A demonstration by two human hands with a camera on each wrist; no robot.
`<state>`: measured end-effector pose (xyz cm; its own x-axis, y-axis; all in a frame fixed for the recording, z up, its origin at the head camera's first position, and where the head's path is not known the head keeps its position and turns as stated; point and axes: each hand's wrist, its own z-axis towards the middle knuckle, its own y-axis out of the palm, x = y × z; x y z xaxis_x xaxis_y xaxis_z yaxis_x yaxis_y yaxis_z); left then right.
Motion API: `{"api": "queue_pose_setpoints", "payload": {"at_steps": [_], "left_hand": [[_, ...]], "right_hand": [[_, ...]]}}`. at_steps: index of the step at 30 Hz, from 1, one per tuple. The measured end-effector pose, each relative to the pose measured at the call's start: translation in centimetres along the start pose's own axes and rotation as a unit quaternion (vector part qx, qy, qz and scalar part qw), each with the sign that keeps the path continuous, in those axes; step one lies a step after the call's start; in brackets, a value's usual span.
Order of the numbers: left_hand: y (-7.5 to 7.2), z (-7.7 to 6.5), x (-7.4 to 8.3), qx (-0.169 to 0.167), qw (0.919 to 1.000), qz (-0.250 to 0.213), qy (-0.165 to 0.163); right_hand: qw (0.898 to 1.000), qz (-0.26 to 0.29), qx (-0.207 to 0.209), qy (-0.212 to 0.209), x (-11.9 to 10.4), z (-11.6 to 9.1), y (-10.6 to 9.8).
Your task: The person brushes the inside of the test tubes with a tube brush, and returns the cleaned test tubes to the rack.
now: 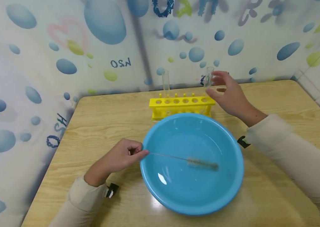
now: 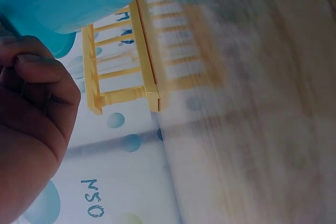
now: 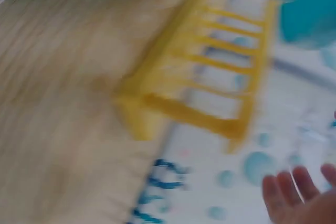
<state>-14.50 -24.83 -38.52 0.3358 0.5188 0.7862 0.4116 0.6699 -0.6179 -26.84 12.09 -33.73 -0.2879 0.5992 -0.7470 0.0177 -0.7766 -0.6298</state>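
My left hand [image 1: 120,156] pinches the thin wire handle of a test tube brush at the left rim of a blue basin [image 1: 182,190]. The brush's bristles [image 1: 202,164] hang over or in the basin; whether they touch the bottom, I cannot tell. Behind the basin stands a yellow test tube rack [image 1: 181,101]. A clear test tube [image 1: 208,77] is upright in its right end hole. Beside that tube is my right hand [image 1: 229,94], thumb and fingers spread apart; in the right wrist view its fingers [image 3: 287,188] look extended. Another test tube [image 1: 166,82] stands near the rack's left end.
The wooden table [image 1: 100,116] meets a wall [image 1: 145,41] with blue and green dots just behind the rack. The basin takes up the table's middle, close in front of the rack. Both wrist views are partly blurred.
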Motion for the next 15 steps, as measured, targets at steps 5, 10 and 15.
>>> {"api": "queue_pose_setpoints", "payload": {"at_steps": [5, 10, 15], "left_hand": [[-0.1, 0.2, 0.2, -0.006, 1.0, -0.003, 0.002], [-0.2, 0.2, 0.0, -0.011, 0.9999, -0.003, 0.001], [0.2, 0.2, -0.2, -0.006, 0.9999, -0.008, 0.005]], "right_hand": [[0.996, -0.004, 0.055, -0.075, -4.0, -1.9, -1.9], [0.997, -0.018, -0.043, -0.066, -7.6, -0.6, -0.9], [0.989, -0.046, -0.137, 0.01, -8.8, 2.8, 1.6]]}}
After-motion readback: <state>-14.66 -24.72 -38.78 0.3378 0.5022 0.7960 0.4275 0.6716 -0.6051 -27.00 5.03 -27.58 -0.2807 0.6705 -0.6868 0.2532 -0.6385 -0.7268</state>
